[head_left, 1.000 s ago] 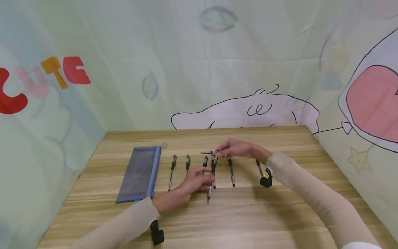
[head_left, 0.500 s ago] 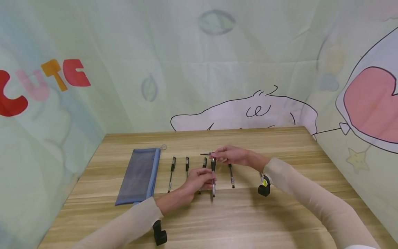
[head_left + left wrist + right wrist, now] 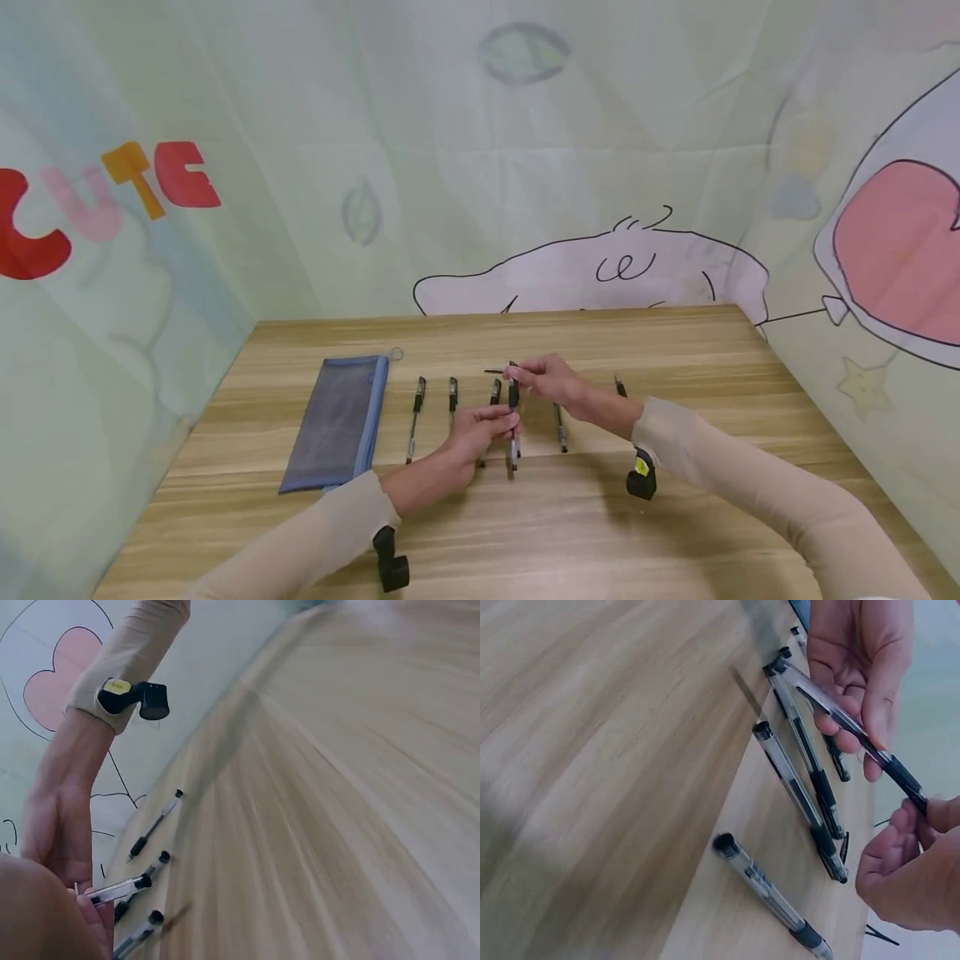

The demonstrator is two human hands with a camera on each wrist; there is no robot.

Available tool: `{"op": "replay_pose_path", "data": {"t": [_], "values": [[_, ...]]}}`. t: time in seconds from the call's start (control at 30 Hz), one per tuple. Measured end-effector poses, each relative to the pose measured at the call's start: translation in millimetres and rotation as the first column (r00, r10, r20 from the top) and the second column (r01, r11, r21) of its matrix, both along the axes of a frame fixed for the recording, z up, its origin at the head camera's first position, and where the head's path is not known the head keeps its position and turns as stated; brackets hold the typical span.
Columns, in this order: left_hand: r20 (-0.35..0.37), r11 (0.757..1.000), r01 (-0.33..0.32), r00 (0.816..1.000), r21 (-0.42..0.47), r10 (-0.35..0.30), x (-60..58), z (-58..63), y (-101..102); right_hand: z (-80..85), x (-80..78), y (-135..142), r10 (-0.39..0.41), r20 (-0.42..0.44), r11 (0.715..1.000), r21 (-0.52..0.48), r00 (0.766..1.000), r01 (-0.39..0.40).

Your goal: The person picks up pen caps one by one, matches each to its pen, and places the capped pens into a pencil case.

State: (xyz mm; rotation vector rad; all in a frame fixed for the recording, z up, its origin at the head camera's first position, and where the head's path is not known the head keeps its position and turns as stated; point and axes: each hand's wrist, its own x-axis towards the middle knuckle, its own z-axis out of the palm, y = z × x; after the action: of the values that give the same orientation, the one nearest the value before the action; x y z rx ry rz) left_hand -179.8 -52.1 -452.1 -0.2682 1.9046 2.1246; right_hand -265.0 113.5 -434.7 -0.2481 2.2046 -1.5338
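Note:
My left hand (image 3: 480, 429) pinches the barrel of a clear gel pen (image 3: 851, 727) with a black grip, raised above the table. At the pen's far end, the fingertips of my right hand (image 3: 553, 383) pinch it near the grip. Those fingers hide that end, so I cannot tell whether it is capped. Under and beside the hands, several similar pens lie in a row, among them a capped pen (image 3: 416, 417) at the left and another pen (image 3: 772, 896) nearest the right wrist camera. A small black piece (image 3: 493, 370) lies just beyond the hands.
A blue mesh zip pouch (image 3: 333, 421) with a ring lies left of the pens on the wooden table (image 3: 525, 542). A pen (image 3: 620, 386) at the right is partly covered by my right forearm. Printed cloth (image 3: 450, 167) hangs behind the table.
The held pen has gone from slanted to nearly straight away from me. My right hand has shifted slightly left along with it; my left hand has barely moved and keeps its pinch.

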Motion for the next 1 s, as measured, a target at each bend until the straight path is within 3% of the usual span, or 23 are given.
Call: {"op": "replay_pose_path", "data": {"t": [0.17, 0.33, 0.5, 0.6, 0.77, 1.0], "values": [[0.036, 1.000, -0.007, 0.999, -0.025, 0.008, -6.3, 3.5, 2, 2.2, -3.1, 2, 0.000, -0.011, 1.000, 0.015, 1.000, 0.000], [0.069, 0.998, -0.014, 0.997, -0.062, 0.018, -14.8, 10.4, 1, 0.5, -9.7, -1, 0.002, 0.065, 0.999, -0.037, 0.998, 0.000], [0.057, 0.993, -0.023, 0.998, -0.112, 0.029, -20.3, 14.9, -1, -0.6, -15.1, -6, -0.024, 0.123, 0.993, -0.109, 0.992, 0.038], [0.038, 0.993, -0.026, 0.999, -0.111, 0.031, -22.0, 15.2, 1, 4.0, -16.4, -5, -0.008, 0.101, 0.996, -0.086, 0.995, 0.017], [-0.001, 1.000, -0.008, 1.000, -0.030, 0.008, -24.0, 15.4, 4, 15.1, -16.5, -4, 0.081, 0.017, 0.996, -0.027, 0.997, -0.080], [0.007, 0.999, 0.028, 1.000, -0.024, -0.028, -27.7, 14.4, 2, 22.3, -21.3, 6, 0.106, -0.071, 0.994, -0.011, 0.992, -0.107]]}}
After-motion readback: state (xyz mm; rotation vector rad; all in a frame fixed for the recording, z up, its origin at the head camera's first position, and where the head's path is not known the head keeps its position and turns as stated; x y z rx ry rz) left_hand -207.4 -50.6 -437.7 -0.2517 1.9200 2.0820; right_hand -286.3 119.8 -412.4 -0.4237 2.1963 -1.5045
